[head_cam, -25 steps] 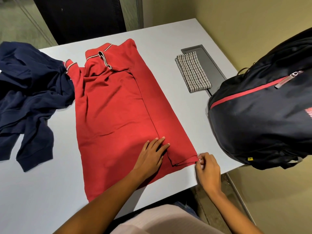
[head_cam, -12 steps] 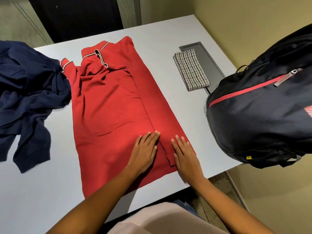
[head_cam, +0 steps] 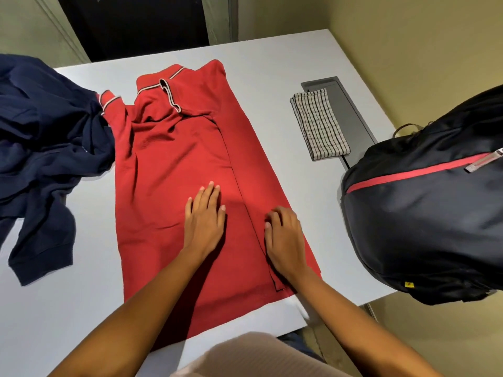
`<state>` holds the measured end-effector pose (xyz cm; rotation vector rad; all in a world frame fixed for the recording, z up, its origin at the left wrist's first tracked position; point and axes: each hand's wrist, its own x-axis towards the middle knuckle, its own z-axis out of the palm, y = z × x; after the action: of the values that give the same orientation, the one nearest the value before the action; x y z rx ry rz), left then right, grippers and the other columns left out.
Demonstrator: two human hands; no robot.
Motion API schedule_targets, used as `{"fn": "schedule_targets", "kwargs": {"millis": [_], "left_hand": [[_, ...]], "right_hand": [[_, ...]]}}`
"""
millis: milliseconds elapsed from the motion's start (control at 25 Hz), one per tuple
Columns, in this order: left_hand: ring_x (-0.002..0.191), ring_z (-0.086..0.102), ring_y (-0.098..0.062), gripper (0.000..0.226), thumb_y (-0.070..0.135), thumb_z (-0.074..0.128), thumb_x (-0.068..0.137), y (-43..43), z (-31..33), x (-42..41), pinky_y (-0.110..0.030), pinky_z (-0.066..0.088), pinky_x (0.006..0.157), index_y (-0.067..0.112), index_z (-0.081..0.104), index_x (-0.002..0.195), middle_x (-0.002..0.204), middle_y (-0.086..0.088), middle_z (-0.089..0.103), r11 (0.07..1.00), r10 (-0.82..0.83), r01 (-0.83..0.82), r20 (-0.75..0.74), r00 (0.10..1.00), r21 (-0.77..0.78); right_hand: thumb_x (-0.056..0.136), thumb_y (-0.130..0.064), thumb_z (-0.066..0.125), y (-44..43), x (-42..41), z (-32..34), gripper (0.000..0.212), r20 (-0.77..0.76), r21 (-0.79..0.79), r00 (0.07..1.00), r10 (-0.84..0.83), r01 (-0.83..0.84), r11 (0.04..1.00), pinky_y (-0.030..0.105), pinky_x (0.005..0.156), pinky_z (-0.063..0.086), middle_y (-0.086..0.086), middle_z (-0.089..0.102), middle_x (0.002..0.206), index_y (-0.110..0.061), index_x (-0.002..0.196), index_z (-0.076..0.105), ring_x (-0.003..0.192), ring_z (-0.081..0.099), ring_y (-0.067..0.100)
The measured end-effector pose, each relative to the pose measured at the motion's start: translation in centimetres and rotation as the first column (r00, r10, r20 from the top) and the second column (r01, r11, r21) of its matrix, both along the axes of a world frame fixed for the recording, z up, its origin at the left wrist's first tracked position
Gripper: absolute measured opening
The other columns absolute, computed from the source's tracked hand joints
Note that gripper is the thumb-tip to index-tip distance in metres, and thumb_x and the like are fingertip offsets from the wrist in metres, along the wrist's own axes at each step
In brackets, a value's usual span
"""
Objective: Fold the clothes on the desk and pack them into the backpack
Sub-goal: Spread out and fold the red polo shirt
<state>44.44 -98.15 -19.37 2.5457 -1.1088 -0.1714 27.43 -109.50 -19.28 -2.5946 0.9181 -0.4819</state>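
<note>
Both the left grip (head_cam: 204, 224) and the right grip (head_cam: 284, 238) are laid on the red knitted polo shirt (head_cam: 174, 164), which is spread on the white worktop (head_cam: 272, 63). The left is flattened, fingers straight. The right is curled on the folded flap, and whether it has any hold cannot be told. The black fabric backpack (head_cam: 422, 227) is stood at right.

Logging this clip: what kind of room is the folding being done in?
Most likely an office or meeting room. There is a plain white desk with a recessed grey cable hatch set into its top, and a tall dark panel, perhaps a door, between pale frames behind it.
</note>
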Motion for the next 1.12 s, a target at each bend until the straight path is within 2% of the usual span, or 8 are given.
{"fn": "schedule_targets", "kwargs": {"millis": [200, 480, 600, 680, 800, 880, 1040, 1120], "left_hand": [[0.148, 0.013, -0.024, 0.055, 0.029, 0.04, 0.1, -2.4, -0.4, 4.1, -0.049, 0.013, 0.118, 0.018, 0.027, 0.151, 0.163, -0.003, 0.008, 0.994, 0.099, -0.1, 0.017, 0.995, 0.044], [0.147, 0.019, -0.026, 0.057, 0.042, 0.032, 0.097, -7.6, -3.1, 9.7, -0.056, 0.016, 0.116, 0.031, 0.022, 0.152, 0.162, -0.003, 0.013, 0.978, 0.159, -0.17, 0.094, 0.983, 0.124], [0.148, 0.017, -0.026, 0.057, 0.045, 0.029, 0.097, -8.2, -4.4, 10.6, -0.057, 0.013, 0.116, 0.034, 0.023, 0.152, 0.162, -0.002, 0.014, 0.976, 0.17, -0.183, 0.113, 0.979, 0.115], [0.149, 0.013, -0.025, 0.057, 0.045, 0.031, 0.097, -8.3, -4.8, 10.6, -0.057, 0.01, 0.117, 0.035, 0.022, 0.152, 0.162, -0.001, 0.012, 0.978, 0.168, -0.184, 0.144, 0.975, 0.103], [0.149, 0.013, -0.025, 0.059, 0.044, 0.036, 0.095, -8.7, -4.8, 11.0, -0.057, 0.011, 0.116, 0.034, 0.024, 0.152, 0.162, -0.001, 0.013, 0.978, 0.183, -0.194, 0.133, 0.974, 0.08], [0.148, 0.016, -0.025, 0.059, 0.043, 0.039, 0.095, -8.6, -5.0, 10.7, -0.057, 0.013, 0.116, 0.033, 0.025, 0.152, 0.162, -0.002, 0.015, 0.979, 0.187, -0.198, 0.16, 0.969, 0.055], [0.147, 0.02, -0.027, 0.057, 0.039, 0.042, 0.097, -8.6, -5.1, 10.6, -0.057, 0.016, 0.115, 0.031, 0.029, 0.151, 0.161, -0.004, 0.018, 0.979, 0.195, -0.201, 0.201, 0.96, 0.012], [0.147, 0.019, -0.028, 0.058, 0.039, 0.042, 0.097, -8.7, -5.0, 10.8, -0.057, 0.015, 0.116, 0.031, 0.027, 0.152, 0.161, -0.004, 0.016, 0.98, 0.189, -0.198, 0.191, 0.963, 0.029]], "right_hand": [[0.097, -0.015, 0.047, -3.8, 9.4, -0.8, 0.031, 0.01, 0.029, 0.991, 0.131, -0.131, 0.991, 0.042, 0.115, 0.031, 0.016, 0.046, 0.144, -0.003, 0.124, 0.057, 0.137, 0.037, 0.032], [0.101, -0.021, 0.039, -12.3, 22.8, -1.6, 0.046, 0.032, 0.014, 0.959, 0.283, -0.284, 0.959, 0.042, 0.12, 0.016, 0.017, 0.03, 0.155, -0.002, 0.142, 0.044, 0.146, 0.023, 0.033], [0.102, -0.023, 0.037, -16.3, 28.8, -1.7, 0.052, -0.087, 0.072, 0.963, 0.253, -0.248, 0.966, 0.04, 0.12, 0.013, 0.019, 0.024, 0.157, -0.001, 0.148, 0.032, 0.146, 0.02, 0.033], [0.101, -0.025, 0.04, -18.5, 32.9, -1.5, 0.056, -0.158, 0.131, 0.968, 0.194, -0.174, 0.976, 0.039, 0.115, 0.022, 0.022, 0.028, 0.154, 0.0, 0.149, 0.026, 0.14, 0.029, 0.036], [0.101, -0.03, 0.039, -20.5, 38.8, 0.0, 0.049, -0.209, 0.175, 0.978, 0.025, 0.012, 0.985, 0.038, 0.102, 0.032, 0.018, 0.045, 0.139, -0.001, 0.141, 0.035, 0.125, 0.043, 0.033], [0.102, -0.033, 0.036, -21.3, 42.2, 1.2, 0.044, -0.23, 0.176, 0.97, -0.081, 0.123, 0.977, 0.037, 0.101, 0.034, 0.012, 0.05, 0.136, -0.005, 0.135, 0.041, 0.125, 0.046, 0.029], [0.098, -0.028, 0.042, -22.7, 47.0, 3.0, 0.039, -0.261, 0.403, 0.943, -0.206, 0.301, 0.864, 0.033, 0.101, 0.037, 0.004, 0.051, 0.138, -0.013, 0.134, 0.047, 0.126, 0.049, 0.024], [0.097, -0.021, 0.045, -23.8, 48.1, 3.6, 0.036, -0.163, 0.557, 0.959, -0.234, 0.285, 0.78, 0.023, 0.088, 0.043, 0.005, 0.054, 0.133, -0.011, 0.131, 0.05, 0.118, 0.055, 0.021]]}}
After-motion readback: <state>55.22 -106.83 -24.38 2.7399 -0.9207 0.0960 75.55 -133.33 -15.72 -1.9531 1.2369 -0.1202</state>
